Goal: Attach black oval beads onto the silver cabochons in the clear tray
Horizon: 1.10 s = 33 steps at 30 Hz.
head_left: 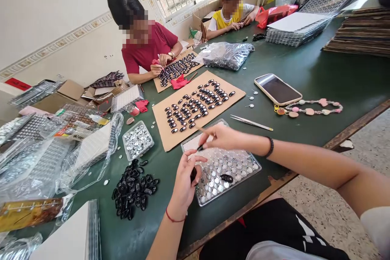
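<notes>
Black glossy oval bead (193,174) pinched in left hand (185,185), thin wooden stick (203,133) gripped in right hand (224,137), both over one clear plastic tray of round silver discs (240,167), one loose black bead pile (134,189) nearby.

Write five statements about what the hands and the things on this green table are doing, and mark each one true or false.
1. The left hand pinches a small black oval piece. True.
2. The right hand holds a pair of metal tweezers. False: it holds a thin stick with a dark tip; the tweezers lie on the table, apart from the hand.
3. A clear tray of silver round pieces lies under both hands. True.
4. The loose pile of black pieces sits on the cardboard sheet. False: it lies on the bare table; the cardboard sheet carries pieces set out in rows.
5. The phone lies flat, with a beaded strap beside it. True.
</notes>
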Each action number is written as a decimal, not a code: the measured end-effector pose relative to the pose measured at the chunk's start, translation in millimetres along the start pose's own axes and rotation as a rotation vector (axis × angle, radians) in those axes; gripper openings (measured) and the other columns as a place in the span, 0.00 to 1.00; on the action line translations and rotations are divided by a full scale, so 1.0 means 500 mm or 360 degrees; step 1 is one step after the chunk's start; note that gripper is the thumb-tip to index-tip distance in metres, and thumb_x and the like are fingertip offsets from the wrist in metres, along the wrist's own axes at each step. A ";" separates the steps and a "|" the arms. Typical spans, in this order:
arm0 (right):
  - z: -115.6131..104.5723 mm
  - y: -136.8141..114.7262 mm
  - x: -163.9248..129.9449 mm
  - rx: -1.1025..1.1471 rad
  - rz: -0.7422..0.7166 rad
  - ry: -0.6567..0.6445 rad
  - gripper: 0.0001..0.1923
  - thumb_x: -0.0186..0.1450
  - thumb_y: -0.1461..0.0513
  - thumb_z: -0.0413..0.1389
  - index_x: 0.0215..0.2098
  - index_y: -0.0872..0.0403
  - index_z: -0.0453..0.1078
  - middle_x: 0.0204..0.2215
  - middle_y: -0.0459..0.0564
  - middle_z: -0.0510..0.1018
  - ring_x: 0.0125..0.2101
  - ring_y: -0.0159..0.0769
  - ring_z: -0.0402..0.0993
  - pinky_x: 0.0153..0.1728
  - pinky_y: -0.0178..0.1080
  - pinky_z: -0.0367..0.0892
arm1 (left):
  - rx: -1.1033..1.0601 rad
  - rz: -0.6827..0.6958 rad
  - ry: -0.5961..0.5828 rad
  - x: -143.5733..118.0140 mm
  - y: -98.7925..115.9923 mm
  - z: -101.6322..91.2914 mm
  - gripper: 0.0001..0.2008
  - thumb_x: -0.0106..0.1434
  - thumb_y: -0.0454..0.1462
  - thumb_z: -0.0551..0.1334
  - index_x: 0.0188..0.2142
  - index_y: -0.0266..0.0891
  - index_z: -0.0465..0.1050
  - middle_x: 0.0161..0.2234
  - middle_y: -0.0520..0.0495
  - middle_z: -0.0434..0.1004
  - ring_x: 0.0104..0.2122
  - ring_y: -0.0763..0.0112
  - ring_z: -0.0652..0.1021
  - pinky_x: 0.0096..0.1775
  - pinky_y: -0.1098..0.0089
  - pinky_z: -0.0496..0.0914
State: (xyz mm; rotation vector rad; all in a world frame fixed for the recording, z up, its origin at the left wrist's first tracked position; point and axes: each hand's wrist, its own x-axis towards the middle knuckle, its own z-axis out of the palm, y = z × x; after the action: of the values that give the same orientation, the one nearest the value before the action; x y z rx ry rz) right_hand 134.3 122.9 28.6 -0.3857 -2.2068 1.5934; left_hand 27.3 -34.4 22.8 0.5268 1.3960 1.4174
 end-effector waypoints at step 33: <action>-0.229 0.079 0.038 -0.0351 -0.0247 0.1360 0.21 0.64 0.49 0.41 0.27 0.55 0.65 0.20 0.47 0.65 0.18 0.27 0.57 0.20 0.35 0.54 | -0.0749 -0.0189 -0.0052 0.031 -0.002 -0.054 0.19 0.63 0.44 0.48 0.24 0.35 0.67 0.10 0.57 0.46 0.10 0.83 0.50 0.12 0.80 0.45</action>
State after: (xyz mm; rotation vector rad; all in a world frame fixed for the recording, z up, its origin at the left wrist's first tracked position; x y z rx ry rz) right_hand 170.6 240.1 26.0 -0.7658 -1.6722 0.8525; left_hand -1.0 -33.7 10.4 0.1584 1.0012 1.5657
